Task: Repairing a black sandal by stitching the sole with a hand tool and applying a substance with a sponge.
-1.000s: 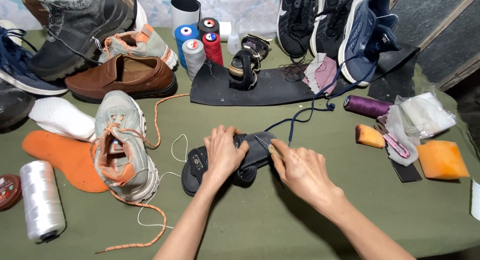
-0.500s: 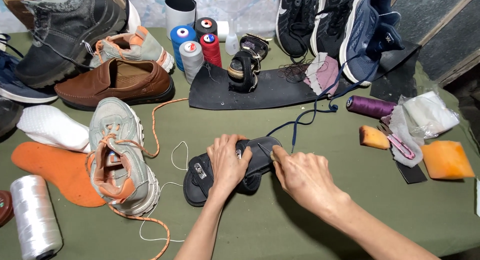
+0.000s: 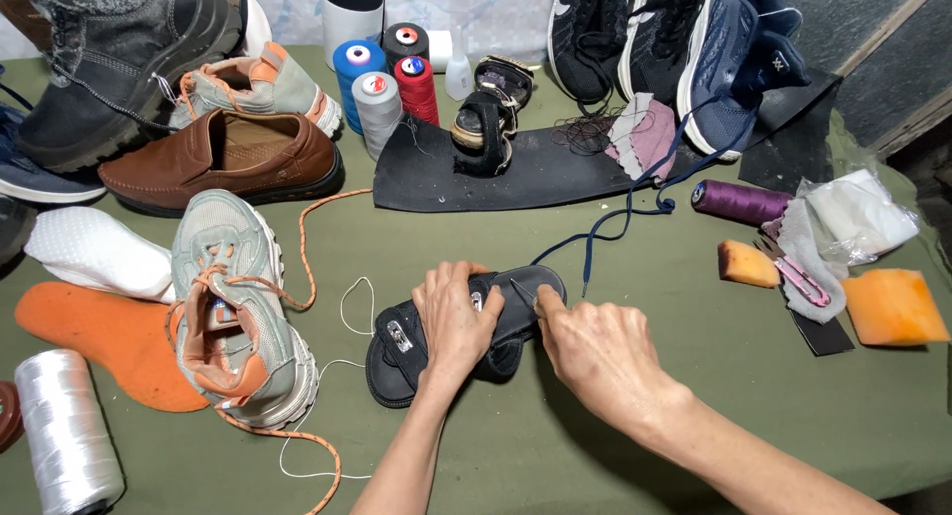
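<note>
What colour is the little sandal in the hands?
The small strappy sandal is black with silver buckles, seen in the head view.

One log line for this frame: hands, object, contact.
left hand: presses black sandal | right hand: pinches needle at its strap | table

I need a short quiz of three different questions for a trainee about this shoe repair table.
1. True or false: the left hand presses on the small black strapped sandal.
2. Which lies nearest the grey sneaker with orange laces? A) purple thread spool B) orange foam insole C) yellow sponge block
3. Fill in: the right hand touches the sandal's ___ end, away from the sneaker.

Key: 1 true; 2 B; 3 right.
</note>
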